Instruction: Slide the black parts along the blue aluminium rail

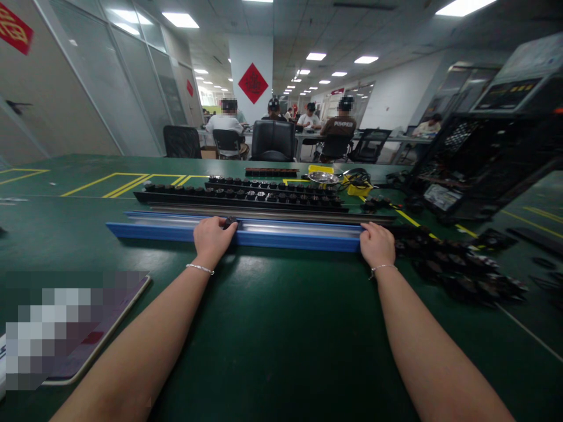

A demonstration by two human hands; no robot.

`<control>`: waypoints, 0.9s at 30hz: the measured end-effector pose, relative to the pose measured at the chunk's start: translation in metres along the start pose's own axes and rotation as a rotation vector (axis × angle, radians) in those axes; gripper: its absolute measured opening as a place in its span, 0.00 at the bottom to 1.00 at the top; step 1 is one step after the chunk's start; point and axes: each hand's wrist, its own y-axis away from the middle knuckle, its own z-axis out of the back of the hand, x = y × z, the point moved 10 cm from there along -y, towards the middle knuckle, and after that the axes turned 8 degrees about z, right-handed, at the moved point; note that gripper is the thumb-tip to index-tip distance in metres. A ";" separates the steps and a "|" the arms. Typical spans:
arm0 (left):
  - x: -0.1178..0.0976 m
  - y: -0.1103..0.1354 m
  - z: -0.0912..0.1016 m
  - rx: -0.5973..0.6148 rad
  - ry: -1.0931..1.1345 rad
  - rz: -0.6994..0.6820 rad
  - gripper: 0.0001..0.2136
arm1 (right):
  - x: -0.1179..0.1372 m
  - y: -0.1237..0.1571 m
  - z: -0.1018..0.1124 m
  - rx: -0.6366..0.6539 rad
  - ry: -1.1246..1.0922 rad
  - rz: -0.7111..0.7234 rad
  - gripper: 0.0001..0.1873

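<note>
A long blue rail (272, 237) with a silvery channel lies across the green table in front of me. My left hand (213, 237) rests on its middle, fingers curled round a small black part (229, 223) sitting in the channel. My right hand (377, 244) grips the rail's right end, fingers closed over the edge. Behind the blue rail lie dark rails (240, 196) filled with rows of several black round parts. A heap of loose black parts (457, 272) spreads on the table just right of my right hand.
A tablet-like device (88, 334) lies at the near left. A yellow tray and metal bowl (323, 176) stand beyond the rails. A black crate with a machine (484, 158) fills the right. People sit at tables in the background, chairs (272, 140) between.
</note>
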 end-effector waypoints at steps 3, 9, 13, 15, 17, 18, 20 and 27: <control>-0.001 0.000 0.000 0.003 0.003 -0.001 0.18 | -0.001 0.000 -0.001 -0.001 -0.003 0.002 0.22; -0.003 0.001 -0.001 0.004 0.018 -0.011 0.18 | 0.001 0.000 0.001 0.001 -0.008 -0.006 0.22; -0.008 0.002 -0.001 0.003 0.016 -0.032 0.18 | 0.001 0.001 0.002 0.003 -0.006 -0.019 0.22; -0.009 0.003 -0.002 0.002 0.018 -0.034 0.17 | 0.001 0.000 0.002 0.004 -0.005 -0.016 0.22; -0.009 0.003 -0.002 0.004 0.023 -0.038 0.17 | 0.001 0.000 0.001 0.010 -0.001 -0.015 0.22; -0.009 0.003 -0.002 0.003 0.025 -0.041 0.17 | 0.001 0.000 0.001 0.014 0.002 -0.017 0.22; -0.010 0.003 -0.002 0.001 0.028 -0.046 0.17 | 0.000 0.001 0.001 0.019 0.007 -0.023 0.22; -0.009 0.003 -0.003 0.012 0.028 -0.057 0.17 | 0.001 0.000 0.002 0.012 0.010 -0.017 0.22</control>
